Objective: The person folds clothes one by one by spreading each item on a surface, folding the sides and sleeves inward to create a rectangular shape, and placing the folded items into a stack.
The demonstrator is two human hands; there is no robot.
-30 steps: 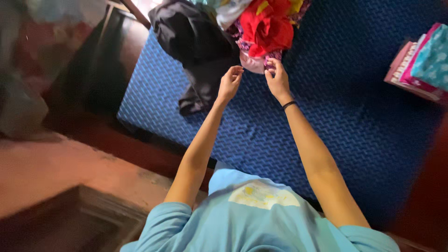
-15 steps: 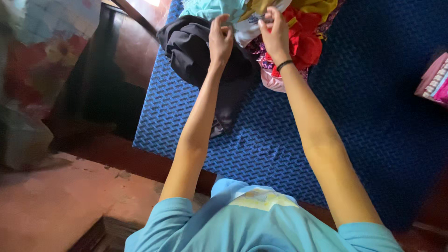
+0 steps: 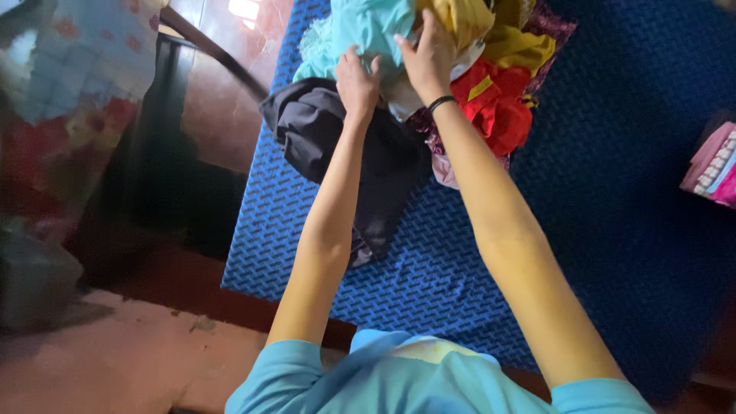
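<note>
Dim room; bright glare patch top left; left edge blurred, right side shadowed.

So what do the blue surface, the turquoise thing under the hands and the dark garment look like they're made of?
Blue surface: looks like a padded mattress or mat cover, matte, with a raised zigzag weave. Turquoise garment: soft thin cloth, crumpled, with a frilly edge; both the left hand and right hand are on it. Dark garment: heavier matte cloth, draping in broad folds.
</note>
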